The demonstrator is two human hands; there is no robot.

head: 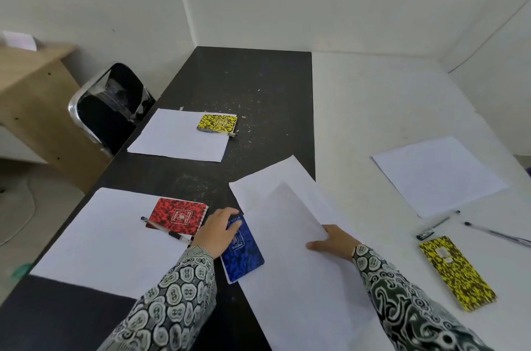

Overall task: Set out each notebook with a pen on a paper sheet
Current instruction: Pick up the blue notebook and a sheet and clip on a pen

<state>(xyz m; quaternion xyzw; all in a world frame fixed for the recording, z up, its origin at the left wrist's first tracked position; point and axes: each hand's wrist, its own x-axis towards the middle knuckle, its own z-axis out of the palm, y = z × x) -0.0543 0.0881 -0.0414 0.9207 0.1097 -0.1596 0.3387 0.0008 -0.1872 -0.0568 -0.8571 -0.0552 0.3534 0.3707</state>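
Head view looks down on the blue notebook (242, 250), which lies on the dark worktop (235, 86) with its right edge touching or just under a loose paper sheet (290, 235). The left hand (218, 228) grips the notebook's far end, fingers curled over it. The right hand (333, 241) holds the near part of that sheet, thumb on top, and the sheet lies skewed across the seam between the dark worktop and a white worktop (388, 97).

My judgement: the step is pairing this notebook with that sheet. It would go best if the sheet is squared up and laid flat first, held down by the right hand, then the notebook lifted rather than dragged so the paper does not crumple, and set near a far corner as on the other sheets. A pen still has to come to it; two pens (438, 225) lie well apart on the white worktop.

Two sets look finished: a red notebook (178, 215) with a pen (166, 231) on the near left sheet (109, 238), and a yellow notebook (217, 123) with a pen at its edge on the far sheet (175, 135). On the white worktop a bare sheet (436, 175) waits, and a second yellow notebook (457, 273) lies beside the pens.

Plain white walls meet in a corner behind. A black chair (112, 103) and a wooden desk (31, 86) stand at left.
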